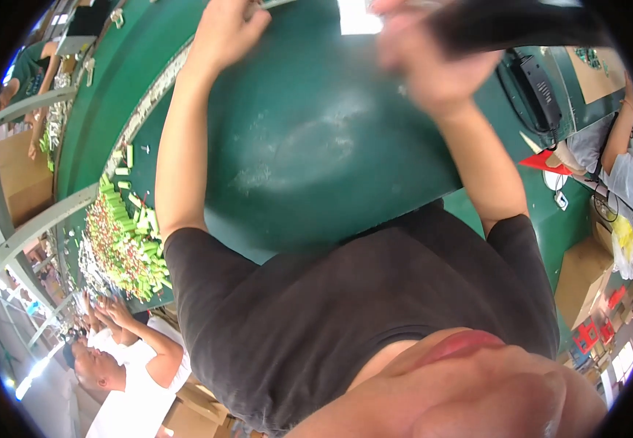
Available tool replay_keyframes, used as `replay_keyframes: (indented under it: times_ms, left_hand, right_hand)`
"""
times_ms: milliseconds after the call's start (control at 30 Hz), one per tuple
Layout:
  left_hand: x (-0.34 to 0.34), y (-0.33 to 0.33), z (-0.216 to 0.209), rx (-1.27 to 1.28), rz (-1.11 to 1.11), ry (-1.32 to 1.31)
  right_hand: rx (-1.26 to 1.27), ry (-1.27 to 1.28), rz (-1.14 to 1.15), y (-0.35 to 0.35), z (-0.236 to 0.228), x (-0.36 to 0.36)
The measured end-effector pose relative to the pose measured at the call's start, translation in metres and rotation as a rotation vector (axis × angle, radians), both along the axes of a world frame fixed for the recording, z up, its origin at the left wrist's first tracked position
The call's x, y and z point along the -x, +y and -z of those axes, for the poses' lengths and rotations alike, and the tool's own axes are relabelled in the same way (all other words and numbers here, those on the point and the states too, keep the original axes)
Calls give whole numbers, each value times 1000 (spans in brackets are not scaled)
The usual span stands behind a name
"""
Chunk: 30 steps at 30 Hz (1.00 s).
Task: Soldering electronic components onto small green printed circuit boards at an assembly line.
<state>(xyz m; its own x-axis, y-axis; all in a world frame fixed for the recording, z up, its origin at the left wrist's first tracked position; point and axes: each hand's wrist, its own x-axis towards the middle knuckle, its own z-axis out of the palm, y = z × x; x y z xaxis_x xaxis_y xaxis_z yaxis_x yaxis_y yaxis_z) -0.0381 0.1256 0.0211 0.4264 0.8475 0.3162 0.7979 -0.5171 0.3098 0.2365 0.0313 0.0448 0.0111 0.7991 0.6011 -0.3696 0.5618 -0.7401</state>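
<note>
At the top edge, left of the middle, is my left hand (pixel 230 33), partly cut off by the frame. Its fingers look curled inward with the thumb against them; what they hold, if anything, is out of sight. My right hand (pixel 433 62) is over the far right part of the green work surface (pixel 316 168), smeared by motion. A blurred black object (pixel 513 25) lies across or beside its fingers, and I cannot make out whether the hand grips it. Between the hands, a bright white rectangle (pixel 360 17) shows at the top edge.
Left of my arm lies a heap of light-green cylinders with wires (pixel 130 241), beside a green belt (pixel 123 80) with a worn rail. A black power adapter (pixel 538 91) with cable sits at right, near a red piece (pixel 546 162). Other people work on both sides.
</note>
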Motion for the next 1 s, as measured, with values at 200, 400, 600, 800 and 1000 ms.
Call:
replay_keyframes:
  times_ms: [200,400,600,800,1000]
  left_hand:
    - [-29,-127,-3,262,506,67]
    - [-52,-127,19,-161,429,-4]
    - [-49,-127,36,-386,469,-185]
    - [-47,-132,35,-47,423,-262]
    - [-46,-133,36,-21,424,-344]
  right_hand:
    - [-348,-171,200,26,-29,-26]
    - [-287,-291,232,42,-27,-10]
    - [-65,-235,-39,13,-18,6]
    - [-69,4,-236,-9,12,30]
    - [-79,-292,-76,-16,18,36]
